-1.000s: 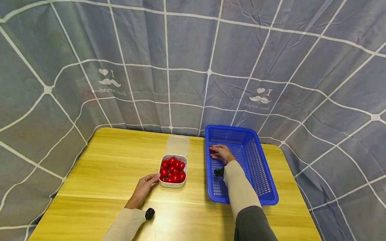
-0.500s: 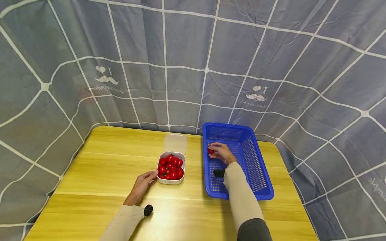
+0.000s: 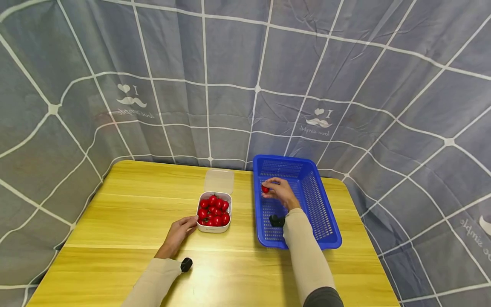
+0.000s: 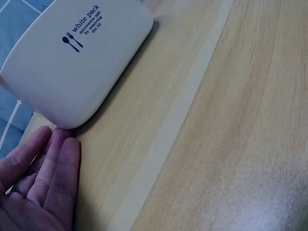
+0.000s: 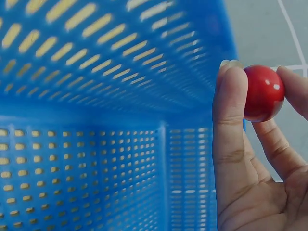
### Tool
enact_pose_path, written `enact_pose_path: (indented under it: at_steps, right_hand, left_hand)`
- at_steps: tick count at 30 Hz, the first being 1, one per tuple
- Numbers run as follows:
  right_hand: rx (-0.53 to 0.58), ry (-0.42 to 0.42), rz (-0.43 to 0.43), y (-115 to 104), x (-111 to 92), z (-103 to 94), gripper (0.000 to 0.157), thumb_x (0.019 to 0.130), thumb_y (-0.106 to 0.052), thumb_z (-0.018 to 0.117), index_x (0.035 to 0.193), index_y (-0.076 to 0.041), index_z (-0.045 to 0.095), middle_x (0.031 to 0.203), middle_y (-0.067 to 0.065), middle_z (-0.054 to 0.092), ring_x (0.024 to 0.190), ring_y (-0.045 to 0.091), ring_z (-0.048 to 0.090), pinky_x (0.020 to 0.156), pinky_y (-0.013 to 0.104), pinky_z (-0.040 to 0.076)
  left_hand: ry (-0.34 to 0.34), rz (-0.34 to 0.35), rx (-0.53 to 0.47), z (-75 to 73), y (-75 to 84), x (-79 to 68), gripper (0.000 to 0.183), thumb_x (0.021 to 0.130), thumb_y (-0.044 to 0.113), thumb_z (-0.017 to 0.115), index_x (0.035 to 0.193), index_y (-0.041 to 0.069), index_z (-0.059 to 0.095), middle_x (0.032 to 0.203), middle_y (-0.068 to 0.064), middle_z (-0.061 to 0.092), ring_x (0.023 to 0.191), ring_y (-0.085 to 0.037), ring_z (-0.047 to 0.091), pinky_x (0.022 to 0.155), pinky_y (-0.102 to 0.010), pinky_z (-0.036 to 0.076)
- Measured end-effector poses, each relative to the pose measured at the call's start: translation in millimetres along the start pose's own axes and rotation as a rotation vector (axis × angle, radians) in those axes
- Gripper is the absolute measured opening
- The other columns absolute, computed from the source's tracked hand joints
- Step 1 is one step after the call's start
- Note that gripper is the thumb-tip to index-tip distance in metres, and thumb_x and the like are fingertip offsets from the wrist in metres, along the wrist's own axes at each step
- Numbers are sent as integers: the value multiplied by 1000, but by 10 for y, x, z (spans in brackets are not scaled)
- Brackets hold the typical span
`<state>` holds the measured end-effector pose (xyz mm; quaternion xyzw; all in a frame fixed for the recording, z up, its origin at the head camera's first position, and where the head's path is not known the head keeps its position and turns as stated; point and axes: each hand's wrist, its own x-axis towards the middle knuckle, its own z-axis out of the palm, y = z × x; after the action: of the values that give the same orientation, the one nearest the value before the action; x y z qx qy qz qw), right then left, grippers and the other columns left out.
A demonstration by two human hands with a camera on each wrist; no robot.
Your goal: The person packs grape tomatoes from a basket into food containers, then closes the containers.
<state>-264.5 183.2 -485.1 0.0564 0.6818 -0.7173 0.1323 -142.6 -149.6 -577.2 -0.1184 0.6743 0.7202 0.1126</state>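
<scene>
Between thumb and fingers, my right hand (image 3: 281, 192) pinches a red cherry tomato (image 5: 264, 93) over the left part of the blue plastic basket (image 3: 320, 194). In the right wrist view the basket's slotted walls (image 5: 86, 159) fill the left side. A small white box (image 3: 213, 229), printed "white pack", stands to the left of the basket. Several cherry tomatoes (image 3: 214, 209) fill it. My left hand (image 4: 43, 178) touches the box's left side with nearly straight fingertips; in the left wrist view they meet its lower corner.
A translucent lid (image 3: 219, 181) lies flat behind the white box. The wooden table (image 3: 145, 192) carries everything. A grey curtain with white lines (image 3: 230, 106) hangs behind the table and at both sides.
My right hand has lifted slightly within the basket with the cherry tomato, which shows more clearly. My left hand stays at the box. The head view has shifted a little.
</scene>
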Motion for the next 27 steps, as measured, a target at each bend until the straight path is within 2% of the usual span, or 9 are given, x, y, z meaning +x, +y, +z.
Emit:
enact_pose_path:
  at_steps: [6,11,16,22,25,27]
  right_hand:
    - [-21,-2,-36,-78,-108,122,14,90,3,63,100,7,55,87,13,65,62,23,67,62,33,62]
    - [-43,-40,-72,-127,-187,273,14,89,3,65,100,6,56,82,11,68,61,21,67,61,32,62]
    - [-110,-98,-91,-151,-239,488,16,88,1,66,100,7,58,78,9,69,60,18,66,57,30,61]
    - [-178,-158,-122,-141,-276,774,20,87,-1,69,100,9,59,84,10,70,58,15,64,56,28,60]
    - [-190,-188,-115,-86,-271,910,19,87,-1,69,100,10,60,89,14,70,60,16,65,61,33,62]
    - [-193,-208,-101,-41,-269,997,19,87,0,68,101,10,60,93,20,70,62,19,67,68,41,62]
  left_hand:
    - [-4,0,9,-3,3,-1,62,97,36,58,134,-12,45,139,-25,44,121,-24,50,105,-31,45]
    - [2,0,17,6,11,-9,62,97,36,58,134,-12,46,139,-25,45,119,-22,51,104,-31,46]
    - [2,4,18,3,6,-15,61,97,36,58,134,-12,47,138,-25,46,119,-22,51,104,-31,46]
    - [4,7,10,-2,-4,0,62,96,38,59,133,-12,48,138,-25,46,117,-19,53,103,-30,46]
    - [8,3,5,-3,-8,3,61,96,36,59,132,-12,48,137,-25,47,115,-18,54,102,-30,47]
    - [11,1,4,-5,-13,5,60,96,36,60,132,-12,49,137,-25,47,115,-18,54,102,-30,47]
